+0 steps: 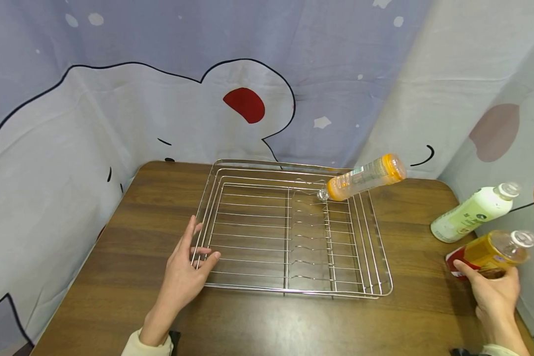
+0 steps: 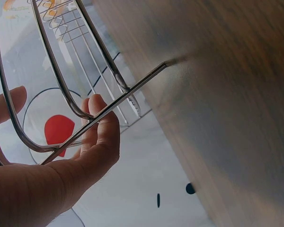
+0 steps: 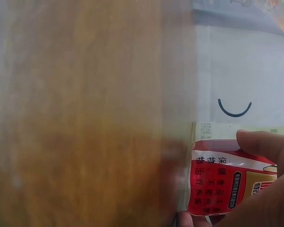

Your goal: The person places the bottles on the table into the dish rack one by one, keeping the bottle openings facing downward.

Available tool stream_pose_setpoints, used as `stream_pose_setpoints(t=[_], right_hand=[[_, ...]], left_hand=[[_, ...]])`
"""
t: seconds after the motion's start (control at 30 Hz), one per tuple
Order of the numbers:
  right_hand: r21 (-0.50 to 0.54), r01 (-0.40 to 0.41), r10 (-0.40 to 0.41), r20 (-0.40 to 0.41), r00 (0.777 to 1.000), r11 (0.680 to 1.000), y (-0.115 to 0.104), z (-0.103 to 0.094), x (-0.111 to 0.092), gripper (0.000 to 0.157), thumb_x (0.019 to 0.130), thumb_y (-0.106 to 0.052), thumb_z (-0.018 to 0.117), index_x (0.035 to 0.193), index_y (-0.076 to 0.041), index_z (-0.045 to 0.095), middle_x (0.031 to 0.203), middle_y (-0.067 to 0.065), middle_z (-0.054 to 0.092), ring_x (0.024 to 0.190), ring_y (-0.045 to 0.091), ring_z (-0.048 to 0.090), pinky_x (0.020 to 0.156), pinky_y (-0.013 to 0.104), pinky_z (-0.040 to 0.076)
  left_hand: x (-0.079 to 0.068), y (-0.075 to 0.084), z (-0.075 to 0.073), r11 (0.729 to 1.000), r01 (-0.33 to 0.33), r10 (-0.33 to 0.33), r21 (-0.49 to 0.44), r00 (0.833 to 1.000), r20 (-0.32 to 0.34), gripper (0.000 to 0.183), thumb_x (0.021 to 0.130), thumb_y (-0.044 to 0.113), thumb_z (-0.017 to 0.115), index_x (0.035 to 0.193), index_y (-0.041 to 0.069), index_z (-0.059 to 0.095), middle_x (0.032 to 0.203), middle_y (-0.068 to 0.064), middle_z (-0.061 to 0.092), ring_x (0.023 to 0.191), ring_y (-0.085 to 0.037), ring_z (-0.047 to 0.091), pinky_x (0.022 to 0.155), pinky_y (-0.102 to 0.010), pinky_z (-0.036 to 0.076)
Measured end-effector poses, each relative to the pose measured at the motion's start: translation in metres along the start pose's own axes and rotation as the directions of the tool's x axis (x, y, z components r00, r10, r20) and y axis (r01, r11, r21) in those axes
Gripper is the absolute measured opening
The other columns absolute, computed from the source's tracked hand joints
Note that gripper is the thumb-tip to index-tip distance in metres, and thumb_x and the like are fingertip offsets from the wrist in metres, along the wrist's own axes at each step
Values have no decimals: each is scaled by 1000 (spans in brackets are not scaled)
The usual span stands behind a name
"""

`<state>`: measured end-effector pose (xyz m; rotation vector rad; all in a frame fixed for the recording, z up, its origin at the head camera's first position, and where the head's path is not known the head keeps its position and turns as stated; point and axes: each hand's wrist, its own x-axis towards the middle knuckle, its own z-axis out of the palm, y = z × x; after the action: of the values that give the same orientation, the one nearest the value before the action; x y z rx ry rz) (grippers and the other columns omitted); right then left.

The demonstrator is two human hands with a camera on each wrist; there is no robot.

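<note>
1. On the red label [image 3: 210, 184] of the amber bottle [image 1: 489, 254] in my right grip [image 1: 494, 294], I read Chinese characters, among them 保, 健 and 物; its black panel [image 3: 234, 190] bears finer white ones, too small for me;
2. Green bottle [image 1: 469, 215]: round dark emblem [image 1: 481, 216]; its print is unreadable;
3. Orange-banded bottle [image 1: 367, 178]: label print too small.

Bare left hand [image 1: 184, 274], cream sleeve [image 1: 146, 347], black strap [image 1: 175, 340], lower left; bare right hand [image 1: 495, 294], pale cuff [image 1: 499, 350], black band [image 1: 461, 352], lower right.
</note>
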<state>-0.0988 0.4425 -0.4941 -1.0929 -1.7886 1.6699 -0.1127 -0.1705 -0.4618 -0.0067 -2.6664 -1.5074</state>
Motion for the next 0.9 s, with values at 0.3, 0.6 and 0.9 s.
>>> stream_pose_setpoints(t=[0.3,0.6,0.9], right_hand=[[73,26,-26,4,1000,997,-3,-1,-8,75,82,18,87,128,-35,58,118,-18,62,110,-1,56,79,1,47],[141,37,-39,15,999,989,-10,-1,-20,80,81,23,84,135,-32,63,119,-17,66,118,2,59,80,3,49],[138,66,-72,33,997,988,-22,4,-47,81,81,23,84,140,-30,65,120,-16,67,111,0,60,78,3,50]], left_hand=[[0,0,0,1000,-1,1,3,1000,1,103,100,12,83,180,16,17,173,-16,44,112,-32,77,76,-24,61],[0,-1,-1,1000,-12,12,10,1000,-1,104,100,13,83,180,15,17,173,-16,45,111,-32,77,76,-24,61],[1,-1,-1,1000,-5,5,13,1000,6,104,100,13,83,180,15,17,174,-16,44,112,-32,77,77,-24,61]])
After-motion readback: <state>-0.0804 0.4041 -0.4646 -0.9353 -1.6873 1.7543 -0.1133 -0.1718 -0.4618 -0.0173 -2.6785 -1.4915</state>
